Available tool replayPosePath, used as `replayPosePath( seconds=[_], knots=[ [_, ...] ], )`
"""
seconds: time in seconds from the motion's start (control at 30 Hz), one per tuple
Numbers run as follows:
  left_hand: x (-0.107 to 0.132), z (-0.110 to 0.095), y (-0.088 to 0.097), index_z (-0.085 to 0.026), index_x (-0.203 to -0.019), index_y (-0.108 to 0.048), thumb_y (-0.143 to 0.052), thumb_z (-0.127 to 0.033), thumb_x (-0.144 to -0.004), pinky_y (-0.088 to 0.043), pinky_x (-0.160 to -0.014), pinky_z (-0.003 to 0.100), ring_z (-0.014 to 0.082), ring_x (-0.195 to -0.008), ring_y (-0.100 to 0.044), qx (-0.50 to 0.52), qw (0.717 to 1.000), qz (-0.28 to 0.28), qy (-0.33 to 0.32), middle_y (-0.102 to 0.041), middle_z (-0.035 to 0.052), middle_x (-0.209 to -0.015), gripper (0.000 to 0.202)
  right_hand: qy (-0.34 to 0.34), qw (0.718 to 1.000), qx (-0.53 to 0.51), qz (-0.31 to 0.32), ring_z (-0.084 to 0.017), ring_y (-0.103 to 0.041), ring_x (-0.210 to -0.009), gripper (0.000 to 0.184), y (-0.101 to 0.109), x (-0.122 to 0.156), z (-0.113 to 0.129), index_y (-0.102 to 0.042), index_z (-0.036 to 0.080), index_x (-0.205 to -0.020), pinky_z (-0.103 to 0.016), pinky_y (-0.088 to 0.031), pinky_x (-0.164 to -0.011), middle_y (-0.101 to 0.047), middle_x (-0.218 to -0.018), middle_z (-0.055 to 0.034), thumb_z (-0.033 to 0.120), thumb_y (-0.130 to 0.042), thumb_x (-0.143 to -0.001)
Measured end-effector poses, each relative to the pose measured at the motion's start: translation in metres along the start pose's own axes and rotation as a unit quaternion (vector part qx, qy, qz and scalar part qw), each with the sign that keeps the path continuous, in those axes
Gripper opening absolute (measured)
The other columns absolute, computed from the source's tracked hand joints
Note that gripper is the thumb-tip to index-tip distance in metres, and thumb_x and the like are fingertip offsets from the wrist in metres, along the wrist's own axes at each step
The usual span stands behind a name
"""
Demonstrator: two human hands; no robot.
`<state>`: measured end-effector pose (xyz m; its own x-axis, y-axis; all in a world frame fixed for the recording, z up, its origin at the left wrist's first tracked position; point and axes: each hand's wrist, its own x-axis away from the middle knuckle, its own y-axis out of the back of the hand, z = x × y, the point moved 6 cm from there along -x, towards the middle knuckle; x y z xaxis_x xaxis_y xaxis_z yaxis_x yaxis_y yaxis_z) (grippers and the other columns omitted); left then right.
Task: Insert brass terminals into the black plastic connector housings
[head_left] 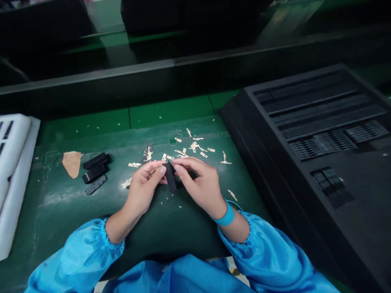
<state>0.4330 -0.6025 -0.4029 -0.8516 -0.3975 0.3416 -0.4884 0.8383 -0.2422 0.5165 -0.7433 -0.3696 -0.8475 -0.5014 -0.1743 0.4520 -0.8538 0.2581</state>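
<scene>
A small black rectangular part (pixel 170 179) is held upright over the green mat. Thumb and fingers of my left hand (pixel 146 181) are closed on its left side near the top. My right hand (pixel 203 179) pinches at its upper right edge; what lies between those fingertips is too small and dark to make out. Just beyond my hands lie several thin cream-coloured strips (pixel 194 146), scattered loosely. Off to the left sit several black parts (pixel 95 169), like the held one in colour, and a torn brown piece (pixel 72 163).
A large black tray (pixel 305 162) with rows of dark parts stands on the right. White foam trays (pixel 14 162) rest at the left edge. A dark ledge (pixel 152 77) crosses behind the green mat (pixel 70 228). A blue wrist strap (pixel 225 215) circles my right wrist.
</scene>
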Motion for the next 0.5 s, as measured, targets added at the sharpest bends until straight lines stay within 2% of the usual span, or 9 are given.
replayPosePath(
  seconds=[0.1, 0.17, 0.37, 0.5],
  knots=[
    [0.000, 0.002, -0.002, -0.020, -0.104, -0.078, -0.079, -0.041, -0.084, -0.056, -0.068, 0.024, 0.0148, -0.076, -0.068, -0.015, 0.999, 0.026, 0.018, -0.077, 0.0048, -0.090, 0.029, -0.079, 0.989, -0.106, 0.067, -0.015, -0.072, -0.071, 0.016, -0.006, -0.004, -0.010, -0.074, 0.023, -0.103, -0.030, -0.062, -0.067, -0.077, -0.091, -0.0026, 0.033, -0.065, -0.095],
    [0.000, 0.005, -0.004, -0.020, -0.106, -0.078, -0.078, -0.041, -0.086, -0.055, -0.068, 0.024, 0.0156, -0.078, -0.068, -0.020, 0.998, 0.049, 0.033, -0.077, 0.0056, -0.091, 0.029, -0.099, 0.979, -0.149, 0.095, -0.014, -0.071, -0.070, 0.018, -0.009, -0.006, -0.012, -0.073, 0.022, -0.102, -0.028, -0.061, -0.066, -0.076, -0.085, -0.0014, 0.036, -0.066, -0.094],
    [-0.001, 0.009, -0.007, -0.019, -0.108, -0.079, -0.079, -0.042, -0.086, -0.051, -0.065, 0.023, 0.0134, -0.073, -0.063, -0.003, 0.995, 0.076, 0.060, -0.076, 0.0059, -0.089, 0.032, -0.115, 0.975, -0.168, 0.089, -0.012, -0.068, -0.070, 0.021, -0.010, -0.007, -0.015, -0.068, 0.020, -0.092, -0.026, -0.058, -0.068, -0.071, -0.082, -0.0004, 0.041, -0.067, -0.094],
    [-0.001, 0.010, -0.007, -0.018, -0.113, -0.079, -0.079, -0.041, -0.086, -0.052, -0.073, 0.025, 0.0151, -0.078, -0.065, 0.002, 0.995, 0.083, 0.061, -0.076, 0.0066, -0.090, 0.036, -0.115, 0.976, -0.158, 0.094, -0.012, -0.064, -0.071, 0.024, -0.012, -0.005, -0.016, -0.065, 0.020, -0.091, -0.026, -0.055, -0.069, -0.067, -0.082, 0.0002, 0.044, -0.064, -0.096]
  ],
)
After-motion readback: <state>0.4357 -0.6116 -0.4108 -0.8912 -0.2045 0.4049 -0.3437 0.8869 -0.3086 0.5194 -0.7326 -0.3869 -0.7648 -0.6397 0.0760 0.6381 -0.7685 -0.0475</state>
